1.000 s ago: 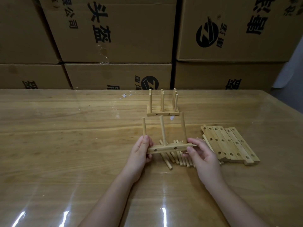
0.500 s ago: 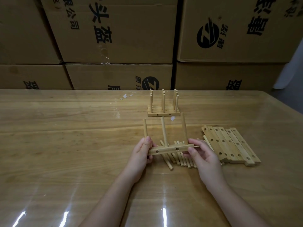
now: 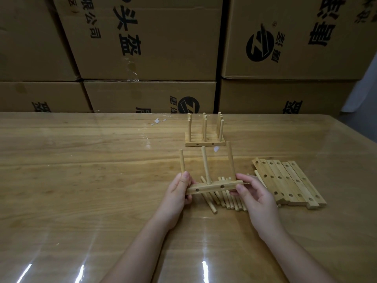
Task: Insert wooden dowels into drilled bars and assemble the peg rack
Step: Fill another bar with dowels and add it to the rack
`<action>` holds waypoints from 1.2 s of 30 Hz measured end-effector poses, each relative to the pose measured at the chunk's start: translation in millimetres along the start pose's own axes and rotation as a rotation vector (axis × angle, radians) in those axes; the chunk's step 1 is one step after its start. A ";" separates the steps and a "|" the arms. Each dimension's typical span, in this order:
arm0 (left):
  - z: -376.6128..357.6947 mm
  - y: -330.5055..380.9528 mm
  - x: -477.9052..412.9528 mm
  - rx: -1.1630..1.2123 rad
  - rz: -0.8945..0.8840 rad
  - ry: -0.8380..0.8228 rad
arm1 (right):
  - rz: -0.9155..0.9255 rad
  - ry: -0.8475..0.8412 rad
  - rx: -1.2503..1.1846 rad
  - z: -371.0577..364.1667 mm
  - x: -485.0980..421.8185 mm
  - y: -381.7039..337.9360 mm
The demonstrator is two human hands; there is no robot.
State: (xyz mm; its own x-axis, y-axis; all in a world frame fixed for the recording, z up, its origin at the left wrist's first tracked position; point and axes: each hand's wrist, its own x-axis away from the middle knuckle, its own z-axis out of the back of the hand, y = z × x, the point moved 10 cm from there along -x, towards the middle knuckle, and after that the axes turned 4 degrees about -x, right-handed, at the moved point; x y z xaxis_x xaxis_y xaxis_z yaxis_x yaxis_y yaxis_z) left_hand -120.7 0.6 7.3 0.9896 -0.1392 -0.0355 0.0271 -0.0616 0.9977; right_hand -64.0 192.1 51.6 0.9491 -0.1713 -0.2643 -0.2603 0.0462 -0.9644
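The drilled bar (image 3: 214,187), three dowels (image 3: 205,164) seated, is held above the near desk (image 3: 102,180), ends pinched by fingers of the left hand (image 3: 179,194) and right hand (image 3: 256,198); one far rack (image 3: 205,142) is finished, spare bars (image 3: 289,180) are left.

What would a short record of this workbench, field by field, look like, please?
Held piece: light wooden drilled bar with three upright round dowels, held over the pile
Left hand: grips the bar's left end
Right hand: pinches the bar's right end
Under the bar: loose round wooden dowels on the glossy wooden table
Right side: row of flat drilled wooden bars
Behind: standing wooden peg assembly
Backdrop: stacked brown cardboard boxes
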 end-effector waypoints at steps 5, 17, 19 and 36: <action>-0.5 0.1 0.5 -0.010 0.017 -0.010 | -0.010 -0.002 0.001 0.3 -0.1 1.6; -0.6 0.2 1.9 -0.045 0.023 0.012 | -0.018 0.022 -0.002 2.8 -3.7 8.2; -0.8 1.3 1.7 -0.028 0.003 0.001 | -0.019 0.021 0.007 2.7 -3.6 9.9; 4.5 25.3 15.1 -0.372 -0.166 0.120 | -0.079 0.226 -0.009 28.8 -7.0 20.0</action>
State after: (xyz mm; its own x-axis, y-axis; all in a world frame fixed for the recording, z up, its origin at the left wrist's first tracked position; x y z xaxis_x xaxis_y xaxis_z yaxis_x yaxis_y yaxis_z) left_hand -105.8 -7.6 31.8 0.9764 -0.0398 -0.2124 0.2147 0.2909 0.9324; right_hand -70.7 222.6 34.1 0.9029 -0.3904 -0.1798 -0.1891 0.0150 -0.9818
